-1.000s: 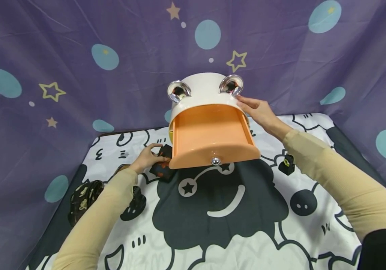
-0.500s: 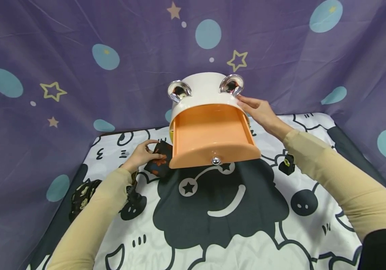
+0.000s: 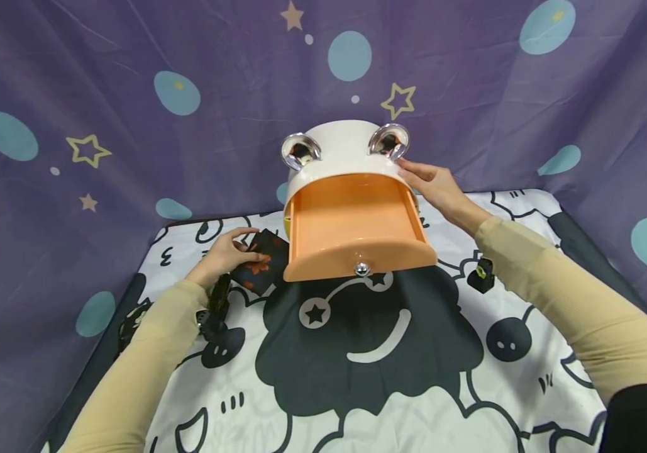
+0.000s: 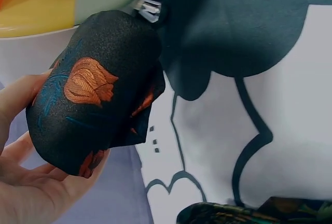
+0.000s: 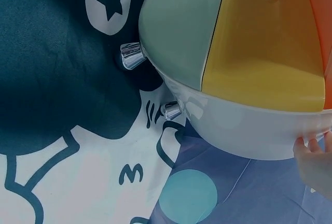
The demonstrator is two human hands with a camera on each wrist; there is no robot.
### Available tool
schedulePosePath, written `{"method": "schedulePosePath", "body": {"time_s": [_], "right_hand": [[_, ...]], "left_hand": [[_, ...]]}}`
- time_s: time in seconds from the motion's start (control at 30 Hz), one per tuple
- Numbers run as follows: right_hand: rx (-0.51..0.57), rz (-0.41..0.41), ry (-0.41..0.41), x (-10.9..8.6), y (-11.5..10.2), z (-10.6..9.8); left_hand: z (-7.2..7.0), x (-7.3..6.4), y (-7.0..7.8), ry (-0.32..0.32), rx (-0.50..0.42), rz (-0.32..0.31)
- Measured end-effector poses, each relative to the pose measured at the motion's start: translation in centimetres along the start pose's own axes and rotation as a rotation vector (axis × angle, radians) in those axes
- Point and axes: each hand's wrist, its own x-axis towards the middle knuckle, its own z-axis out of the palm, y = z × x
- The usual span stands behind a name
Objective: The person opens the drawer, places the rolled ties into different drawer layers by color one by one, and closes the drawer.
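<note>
A white frog-shaped drawer cabinet with two silver eyes stands at the back of the bed-like surface. Its top orange drawer is pulled out and holds nothing. Yellow and green drawers lie below it, plain in the right wrist view. My left hand pinches a folded dark cloth with orange flowers between thumb and fingers, left of the orange drawer. In the left wrist view the cloth is a thick bent roll, close to the lower drawers. My right hand rests its fingertips against the cabinet's right side, below the eye.
Another dark patterned cloth bundle lies at the left, partly behind my left sleeve. Sheep-patterned white and dark fabric covers the surface. Purple curtains hang behind and at both sides. Silver knobs stick out of the drawers.
My left hand moves left and slightly up, drawing the flowered cloth away from beside the drawer so more of it shows. My right hand and the cabinet stay still.
</note>
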Motion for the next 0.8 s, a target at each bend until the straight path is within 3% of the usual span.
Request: {"method": "schedulePosePath", "body": {"time_s": [0.1, 0.3, 0.47, 0.8], "right_hand": [[-0.002, 0.003, -0.004, 0.0, 0.0, 0.0], [-0.007, 0.006, -0.010, 0.0, 0.0, -0.1], [-0.008, 0.010, -0.010, 0.0, 0.0, -0.1], [-0.001, 0.012, -0.001, 0.0, 0.0, -0.1]], "left_hand": [[-0.4, -0.3, 0.4, -0.018, -0.051, 0.002], [-1.6, -0.6, 1.0, 0.000, 0.111, 0.017], [-2.3, -1.4, 2.1, -0.018, 0.097, 0.004], [-3.7, -2.9, 4.5, 0.000, 0.157, 0.064]]}}
